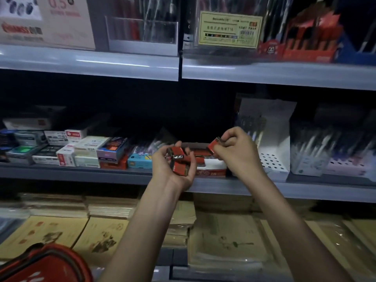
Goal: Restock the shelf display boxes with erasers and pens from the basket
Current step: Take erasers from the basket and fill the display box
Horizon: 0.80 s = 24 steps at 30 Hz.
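One red plastic basket (46, 265) sits nearest, at the lower left corner; only its rim and handle show, contents hidden. Pens in it, if any, cannot be seen.

Just beyond, bottom tier: flat stacks of brown kraft-covered notebooks (97, 237) in clear wrap, spread across the width.

Both forearms reach up over these to the middle tier. Left hand (173, 167) is palm up, fingers curled round a clutch of small red-wrapped erasers (179, 158). I count three or four, no firmer. Right hand (236, 149) is just beside it, apart, and pinches a single red eraser (214, 146) between thumb and fingertips, over the box.

Behind the hands: a red-and-white cardboard display box (211, 168) marked 2B at the front lip of the grey metal shelf (81, 173). Red erasers lie in it already; how full it is cannot be told, as the hands cover much of it.

Judgement: eraser restocking is mid-way. A handful is left to place, one at a time. Pens not yet begun, as far as visible.

Further along the shelf: small mixed stationery boxes to the left, and a white perforated pen stand (272, 159) and clear-packed pens to the right. The shelf's back is dark.

Farthest, the upper shelf (264, 74): pen boxes, one with a yellow label (230, 27). Dim shop aisle, poor light.
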Each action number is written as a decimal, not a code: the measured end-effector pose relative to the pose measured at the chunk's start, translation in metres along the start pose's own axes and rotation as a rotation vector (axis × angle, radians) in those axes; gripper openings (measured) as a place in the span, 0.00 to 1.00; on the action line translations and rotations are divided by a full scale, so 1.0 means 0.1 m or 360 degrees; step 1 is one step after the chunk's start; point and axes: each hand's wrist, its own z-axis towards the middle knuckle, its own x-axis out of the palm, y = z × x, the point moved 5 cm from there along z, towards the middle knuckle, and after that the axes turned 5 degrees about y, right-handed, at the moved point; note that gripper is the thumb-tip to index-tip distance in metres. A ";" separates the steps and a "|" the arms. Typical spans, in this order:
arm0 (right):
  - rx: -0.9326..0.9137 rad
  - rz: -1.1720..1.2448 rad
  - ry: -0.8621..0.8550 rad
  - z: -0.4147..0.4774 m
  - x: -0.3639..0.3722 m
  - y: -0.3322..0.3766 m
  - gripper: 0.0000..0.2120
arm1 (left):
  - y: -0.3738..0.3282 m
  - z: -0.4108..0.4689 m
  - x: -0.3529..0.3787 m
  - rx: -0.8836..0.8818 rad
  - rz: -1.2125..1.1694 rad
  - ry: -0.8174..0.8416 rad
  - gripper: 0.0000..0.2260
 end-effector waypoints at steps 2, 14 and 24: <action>-0.0092 -0.0256 -0.0043 0.07 0.04 -0.03 0.10 | 0.01 0.04 -0.04 -0.0001 0.0077 0.0017 0.08; -0.0455 -0.1327 0.0229 0.26 0.34 -0.25 0.05 | 0.18 0.05 -0.18 -0.0063 0.0333 0.0275 0.06; -0.0274 -0.1147 0.0208 0.38 0.38 -0.34 0.06 | 0.36 0.07 -0.27 -0.0146 0.0267 0.0111 0.05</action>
